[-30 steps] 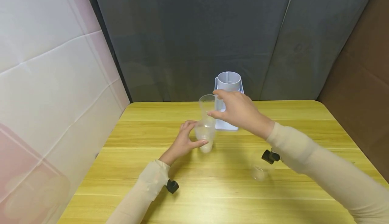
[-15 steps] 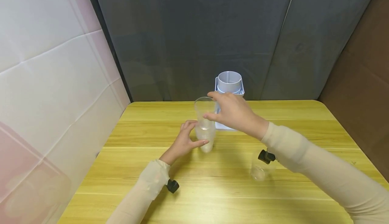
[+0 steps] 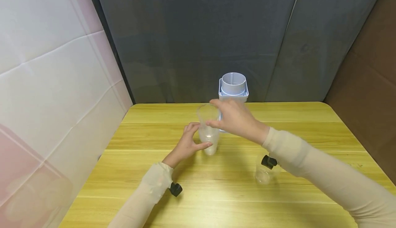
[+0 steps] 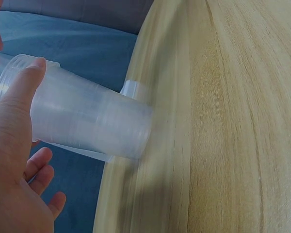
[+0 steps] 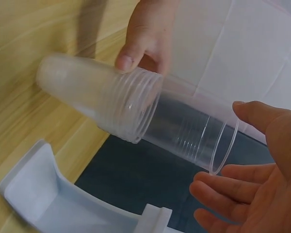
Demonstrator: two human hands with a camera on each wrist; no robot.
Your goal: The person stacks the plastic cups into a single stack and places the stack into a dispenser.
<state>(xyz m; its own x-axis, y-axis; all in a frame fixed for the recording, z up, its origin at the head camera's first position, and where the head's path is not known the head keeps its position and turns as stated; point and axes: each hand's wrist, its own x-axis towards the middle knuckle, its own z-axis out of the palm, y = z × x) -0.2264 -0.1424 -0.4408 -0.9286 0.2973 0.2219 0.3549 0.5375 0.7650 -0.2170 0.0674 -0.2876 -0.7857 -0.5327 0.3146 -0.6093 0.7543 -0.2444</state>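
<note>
A nested stack of clear plastic cups (image 5: 97,97) stands upright on the wooden table. My left hand (image 3: 185,143) holds the stack near its rims, with the thumb (image 4: 26,85) on the near side; some fingers stay off it. Over the stack, my right hand (image 3: 238,119) pinches a single clear plastic cup (image 5: 184,128) at its rim between thumb and fingers. The lower part of this cup sits inside the stack's mouth, while its upper part sticks out above. How deep its base lies is hard to see through the plastic.
Behind the right hand stands a pale blue-white holder (image 3: 233,89) with a round tube on top. Another clear cup (image 3: 263,176) stands on the table (image 3: 210,200) below the right wrist. A dark grey panel (image 3: 198,42) rises behind the table.
The right hand has moved slightly left and down, lowering its cup deeper into the stack. The left hand and the stack have stayed in place.
</note>
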